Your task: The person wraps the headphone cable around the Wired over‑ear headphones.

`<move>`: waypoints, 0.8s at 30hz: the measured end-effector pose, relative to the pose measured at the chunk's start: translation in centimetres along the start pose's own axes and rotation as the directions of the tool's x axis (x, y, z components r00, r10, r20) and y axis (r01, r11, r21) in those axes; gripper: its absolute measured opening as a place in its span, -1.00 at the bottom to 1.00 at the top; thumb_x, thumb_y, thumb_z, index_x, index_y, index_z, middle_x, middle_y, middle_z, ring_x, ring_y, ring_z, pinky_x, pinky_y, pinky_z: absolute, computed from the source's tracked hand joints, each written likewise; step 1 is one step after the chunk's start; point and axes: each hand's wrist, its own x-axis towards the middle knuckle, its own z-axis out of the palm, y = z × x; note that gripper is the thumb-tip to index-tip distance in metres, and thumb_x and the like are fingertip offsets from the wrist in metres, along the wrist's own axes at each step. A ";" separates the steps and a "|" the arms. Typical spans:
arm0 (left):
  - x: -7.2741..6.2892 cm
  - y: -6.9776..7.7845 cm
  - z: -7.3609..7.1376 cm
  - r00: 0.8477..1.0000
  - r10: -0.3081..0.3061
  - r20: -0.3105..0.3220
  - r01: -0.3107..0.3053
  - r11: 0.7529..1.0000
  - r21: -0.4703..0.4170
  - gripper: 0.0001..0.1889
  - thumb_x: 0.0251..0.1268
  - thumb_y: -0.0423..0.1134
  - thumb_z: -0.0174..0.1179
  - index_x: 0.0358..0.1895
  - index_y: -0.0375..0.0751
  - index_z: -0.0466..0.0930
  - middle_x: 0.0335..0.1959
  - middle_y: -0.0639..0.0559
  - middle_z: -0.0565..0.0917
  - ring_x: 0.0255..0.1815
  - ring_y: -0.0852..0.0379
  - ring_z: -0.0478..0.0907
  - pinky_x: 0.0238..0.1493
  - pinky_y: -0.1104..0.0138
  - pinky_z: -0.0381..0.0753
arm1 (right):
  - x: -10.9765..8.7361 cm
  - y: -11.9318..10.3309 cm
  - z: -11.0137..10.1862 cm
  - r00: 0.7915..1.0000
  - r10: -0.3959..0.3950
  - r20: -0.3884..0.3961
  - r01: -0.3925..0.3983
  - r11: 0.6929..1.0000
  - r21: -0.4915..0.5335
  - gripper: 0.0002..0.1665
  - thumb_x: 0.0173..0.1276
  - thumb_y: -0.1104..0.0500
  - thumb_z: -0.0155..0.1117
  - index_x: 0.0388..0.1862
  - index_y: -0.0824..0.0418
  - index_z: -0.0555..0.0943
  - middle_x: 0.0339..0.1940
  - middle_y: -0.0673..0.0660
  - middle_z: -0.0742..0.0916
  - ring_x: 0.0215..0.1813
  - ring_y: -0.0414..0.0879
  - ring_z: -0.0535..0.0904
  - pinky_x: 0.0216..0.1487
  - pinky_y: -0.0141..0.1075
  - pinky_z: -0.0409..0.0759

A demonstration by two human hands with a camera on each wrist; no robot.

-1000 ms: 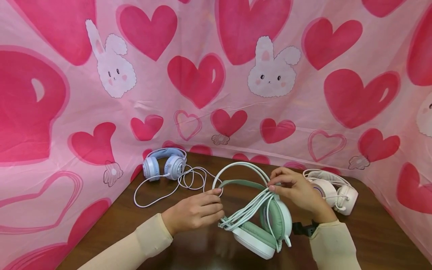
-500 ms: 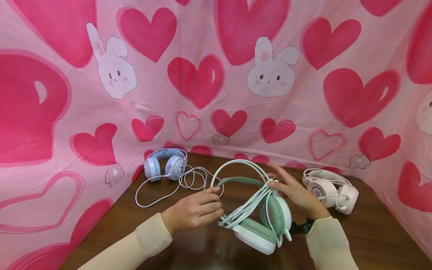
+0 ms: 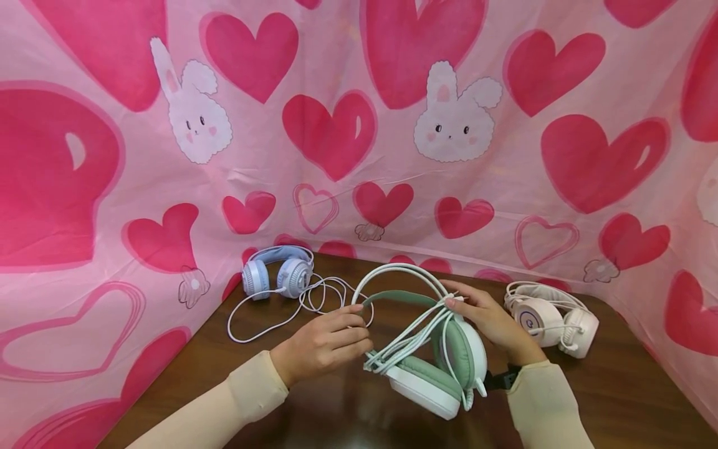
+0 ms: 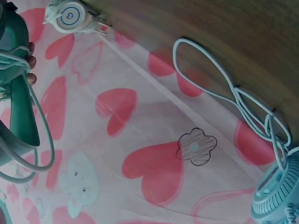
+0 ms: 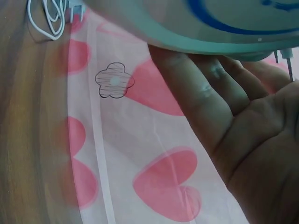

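A pair of white headphones with green ear pads [image 3: 460, 352] is held up over the table, tilted, headband [image 3: 401, 268] at the top. Its white cable [image 3: 412, 337] runs in gathered strands across the front of the ear cups. My left hand [image 3: 322, 346] grips the left side of the headphones, thumb along the band. The right hand [image 3: 490, 318] holds the right side, its thumb on the cable strands near the upper end of the ear cup. In the right wrist view, fingers [image 5: 201, 88] reach behind the outer shell of the ear cup [image 5: 243, 37].
Light blue headphones [image 3: 293, 277] stand at the back left of the brown table [image 3: 331, 411], their cable [image 3: 247, 340] looped beside them. Cream-white headphones [image 3: 580, 330] lie at the right behind my right hand. A pink cloth [image 3: 381, 156] with hearts and rabbits walls the back and sides.
My right hand has shifted from pinching the cable strands with its fingertips to holding the side of the headphones, fingers behind. The headphones have risen slightly; the left hand stays nearly still.
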 end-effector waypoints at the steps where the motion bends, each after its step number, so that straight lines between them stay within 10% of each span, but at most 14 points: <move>1: -0.1 -0.1 0.0 1.000 -0.012 0.004 0.012 1.000 0.004 -0.76 0.47 -0.44 -0.02 -0.19 -0.26 0.69 -0.26 -0.05 0.69 -0.17 0.04 0.62 0.14 0.01 0.49 | 0.0 0.0 0.0 1.000 -0.005 -0.005 0.005 1.000 -0.004 -0.47 0.50 0.28 0.03 0.41 0.36 0.32 0.04 0.28 0.63 -0.03 0.03 0.65 -0.02 -0.28 0.59; 15: -1.5 -0.1 0.4 0.987 -0.105 0.121 0.104 0.994 0.014 -0.74 0.51 -0.36 -0.04 0.00 -0.23 0.66 0.03 -0.10 0.66 0.12 -0.02 0.56 0.27 0.03 0.36 | 0.2 -0.1 0.6 0.997 0.000 -0.073 -0.006 0.997 -0.072 -0.40 0.44 0.26 0.15 0.44 0.23 0.33 0.21 0.44 0.51 -0.20 -0.04 0.65 -0.19 -0.24 0.64; 24: -1.7 -0.4 0.5 0.986 -0.095 0.137 0.089 0.995 0.049 -0.68 0.56 -0.34 -0.13 0.09 -0.24 0.64 0.22 -0.19 0.54 0.28 -0.09 0.44 0.27 0.03 0.35 | 0.2 -0.4 0.9 0.991 0.017 -0.129 -0.035 0.989 -0.141 -0.41 0.43 0.21 0.19 0.43 0.18 0.37 -0.22 0.24 0.70 -0.33 -0.07 0.67 -0.32 -0.23 0.64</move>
